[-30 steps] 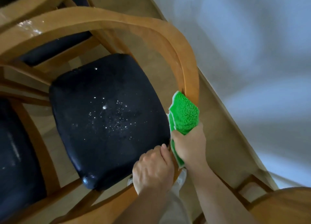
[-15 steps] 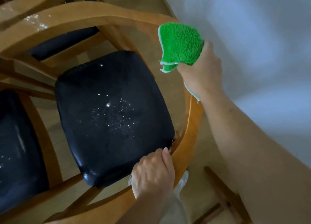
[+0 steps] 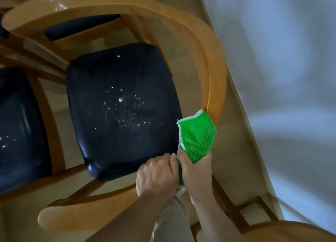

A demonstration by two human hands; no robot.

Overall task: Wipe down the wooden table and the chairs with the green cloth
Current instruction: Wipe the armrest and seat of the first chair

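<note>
Two hands busy: right hand (image 3: 197, 172) grips green cloth (image 3: 197, 135) against curved chair rail (image 3: 216, 89); left hand (image 3: 157, 174) clasps the rail nearby. I'd wipe farther along next.

One view only, head-worn, so we share no overlap with another camera. We look steeply down, close over a wooden chair (image 3: 216, 74) and its dark seat (image 3: 120, 111), which fills mid-frame. Both forearms enter from the bottom edge. Wide lens bends the chair's rail. The floor (image 3: 234, 132) and a pale wall (image 3: 283, 78) run along the right side.
</note>
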